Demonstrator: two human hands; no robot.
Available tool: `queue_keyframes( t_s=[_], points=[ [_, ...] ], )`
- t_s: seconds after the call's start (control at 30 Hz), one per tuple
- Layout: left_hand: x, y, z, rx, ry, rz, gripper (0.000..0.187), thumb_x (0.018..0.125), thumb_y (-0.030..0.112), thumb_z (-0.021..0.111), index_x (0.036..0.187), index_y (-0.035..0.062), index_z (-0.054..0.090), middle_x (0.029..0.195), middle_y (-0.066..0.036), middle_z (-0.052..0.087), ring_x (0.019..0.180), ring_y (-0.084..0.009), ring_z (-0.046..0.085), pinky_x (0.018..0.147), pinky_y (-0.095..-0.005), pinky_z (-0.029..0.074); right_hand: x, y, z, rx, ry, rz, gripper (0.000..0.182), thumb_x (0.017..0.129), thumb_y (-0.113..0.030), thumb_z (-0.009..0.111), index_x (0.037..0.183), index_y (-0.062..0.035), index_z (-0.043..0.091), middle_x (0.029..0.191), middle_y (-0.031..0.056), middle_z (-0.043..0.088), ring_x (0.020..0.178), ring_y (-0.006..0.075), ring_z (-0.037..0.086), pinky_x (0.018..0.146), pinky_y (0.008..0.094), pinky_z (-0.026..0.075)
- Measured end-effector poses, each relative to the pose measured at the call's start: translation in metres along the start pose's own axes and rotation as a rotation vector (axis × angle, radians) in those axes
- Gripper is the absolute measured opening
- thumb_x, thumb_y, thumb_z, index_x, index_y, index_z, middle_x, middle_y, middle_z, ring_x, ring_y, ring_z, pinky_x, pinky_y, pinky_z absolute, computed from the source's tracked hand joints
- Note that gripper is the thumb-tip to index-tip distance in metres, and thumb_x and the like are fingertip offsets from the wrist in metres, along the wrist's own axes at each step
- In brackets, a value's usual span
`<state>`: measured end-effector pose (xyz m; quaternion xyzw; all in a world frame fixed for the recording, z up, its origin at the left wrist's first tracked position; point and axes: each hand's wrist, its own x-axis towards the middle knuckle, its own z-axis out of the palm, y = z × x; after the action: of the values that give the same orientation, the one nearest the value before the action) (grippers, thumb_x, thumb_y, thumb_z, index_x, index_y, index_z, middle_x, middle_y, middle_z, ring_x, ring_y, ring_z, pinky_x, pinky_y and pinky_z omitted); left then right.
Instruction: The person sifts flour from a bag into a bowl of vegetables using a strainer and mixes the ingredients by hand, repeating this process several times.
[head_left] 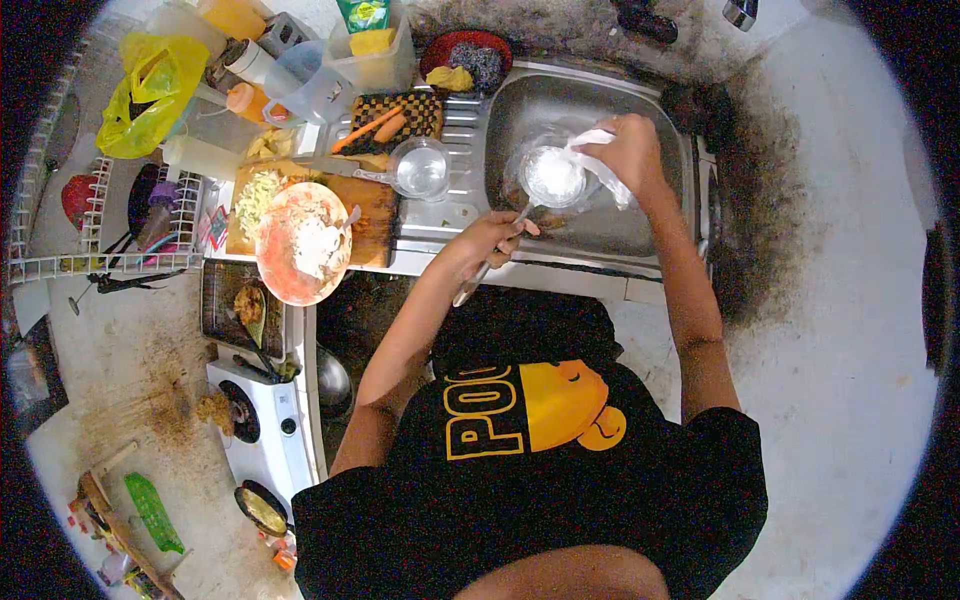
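Observation:
My left hand (488,243) is closed around the handle of a long-handled metal utensil (467,288), its far end at a round shape full of white powder (555,178) over the sink (620,235). Pinched in my right hand (628,155) is a thin whitish plastic bag (606,180), hanging right beside the powder. To the left, a plate (284,285) with reddish contents, white powder on top and a spoon resting in it overlaps the wooden cutting board (377,225). Chopped pale vegetables (258,198) lie on the board behind it.
A clear container of water (420,170) stands on the drainboard, near a knife (345,168) and carrots (385,125). A red dish (440,52) holds scrubbing pads behind the sink. On the left are bottles, a yellow bag (150,95), a wire rack (110,264) and a white stove (270,430).

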<state>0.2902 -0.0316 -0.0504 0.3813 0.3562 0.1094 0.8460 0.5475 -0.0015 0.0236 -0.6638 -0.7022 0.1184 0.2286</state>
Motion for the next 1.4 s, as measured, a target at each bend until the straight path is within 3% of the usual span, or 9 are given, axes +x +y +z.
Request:
queue_keyframes(
  t_s=[0.3, 0.37, 0.7, 0.77, 0.97, 1.13, 1.17, 1.23, 1.4],
  points=[
    [-0.016, -0.001, -0.006, -0.037, 0.009, 0.017, 0.022, 0.089, 0.011, 0.047, 0.105, 0.0013, 0.058, 0.060, 0.007, 0.039, 0.045, -0.0022, 0.029, 0.037, -0.0168, 0.020, -0.016, 0.023, 0.014, 0.346, 0.133, -0.068, 0.026, 0.070, -0.018, 0.074, 0.090, -0.0017, 0.070, 0.083, 0.0110, 0.069, 0.072, 0.0182, 0.066, 0.069, 0.0302, 0.049],
    [-0.024, -0.002, -0.006, -0.071, 0.012, 0.016, 0.021, 0.089, 0.011, 0.047, 0.105, 0.0014, 0.058, 0.061, 0.006, 0.040, 0.045, -0.0019, 0.029, 0.036, -0.0165, 0.020, -0.024, 0.037, 0.020, 0.600, 0.040, 0.198, 0.033, 0.072, -0.021, 0.074, 0.098, -0.0016, 0.066, 0.088, 0.0064, 0.068, 0.078, 0.0157, 0.063, 0.070, 0.0289, 0.048],
    [-0.094, 0.012, 0.002, -0.135, 0.093, 0.031, 0.025, 0.090, 0.014, 0.049, 0.109, 0.0001, 0.056, 0.061, 0.007, 0.036, 0.046, -0.0018, 0.027, 0.038, -0.0177, 0.017, -0.060, 0.083, 0.103, 0.816, -0.048, 0.430, 0.029, 0.080, -0.019, 0.067, 0.105, -0.0040, 0.062, 0.085, 0.0008, 0.062, 0.078, 0.0117, 0.054, 0.065, 0.0261, 0.041],
    [-0.107, 0.017, 0.008, -0.113, 0.131, 0.044, 0.026, 0.090, 0.014, 0.049, 0.110, 0.0001, 0.056, 0.060, 0.007, 0.035, 0.046, -0.0018, 0.026, 0.038, -0.0178, 0.017, -0.052, 0.103, 0.141, 0.732, -0.269, 0.342, 0.041, 0.074, -0.018, 0.072, 0.109, -0.0005, 0.059, 0.102, 0.0089, 0.065, 0.092, 0.0197, 0.061, 0.080, 0.0304, 0.046],
    [-0.164, 0.031, 0.017, -0.171, 0.209, 0.100, 0.025, 0.091, 0.015, 0.049, 0.110, 0.0009, 0.057, 0.057, 0.008, 0.033, 0.044, -0.0020, 0.026, 0.038, -0.0180, 0.018, -0.040, 0.089, 0.158, 0.557, -0.129, 0.252, 0.034, 0.073, -0.006, 0.067, 0.105, 0.0042, 0.059, 0.098, 0.0118, 0.064, 0.093, 0.0221, 0.059, 0.081, 0.0310, 0.045],
    [-0.224, 0.026, 0.002, -0.196, 0.340, 0.235, 0.023, 0.091, 0.018, 0.051, 0.106, 0.0016, 0.056, 0.056, 0.007, 0.034, 0.045, -0.0018, 0.029, 0.038, -0.0173, 0.020, -0.024, 0.014, 0.096, -0.237, -0.174, 0.375, 0.045, 0.077, -0.015, 0.066, 0.117, 0.0024, 0.054, 0.115, 0.0238, 0.056, 0.104, 0.0365, 0.056, 0.091, 0.0380, 0.042],
    [-0.234, 0.020, -0.004, -0.212, 0.375, 0.272, 0.023, 0.091, 0.019, 0.052, 0.106, 0.0020, 0.056, 0.057, 0.007, 0.034, 0.045, -0.0018, 0.030, 0.038, -0.0171, 0.020, -0.020, -0.002, 0.095, -0.236, -0.187, 0.339, 0.045, 0.077, -0.015, 0.066, 0.117, 0.0024, 0.054, 0.115, 0.0238, 0.056, 0.104, 0.0365, 0.056, 0.091, 0.0380, 0.042],
    [-0.249, 0.010, -0.018, -0.268, 0.545, 0.298, 0.022, 0.091, 0.019, 0.052, 0.106, 0.0033, 0.056, 0.060, 0.008, 0.036, 0.048, -0.0017, 0.034, 0.038, -0.0161, 0.023, -0.010, -0.038, 0.099, 0.021, 0.342, 0.057, 0.052, 0.080, -0.026, 0.065, 0.126, -0.0061, 0.050, 0.119, 0.0236, 0.052, 0.109, 0.0417, 0.049, 0.097, 0.0457, 0.037],
    [-0.262, -0.020, -0.055, -0.305, 0.736, 0.379, 0.022, 0.092, 0.019, 0.051, 0.108, 0.0049, 0.057, 0.060, 0.009, 0.035, 0.049, -0.0022, 0.031, 0.040, -0.0165, 0.023, -0.002, -0.235, 0.079, 0.303, 0.032, -0.550, 0.060, 0.081, -0.030, 0.064, 0.136, -0.0191, 0.042, 0.134, 0.0177, 0.037, 0.124, 0.0366, 0.032, 0.103, 0.0476, 0.024]
  ],
)
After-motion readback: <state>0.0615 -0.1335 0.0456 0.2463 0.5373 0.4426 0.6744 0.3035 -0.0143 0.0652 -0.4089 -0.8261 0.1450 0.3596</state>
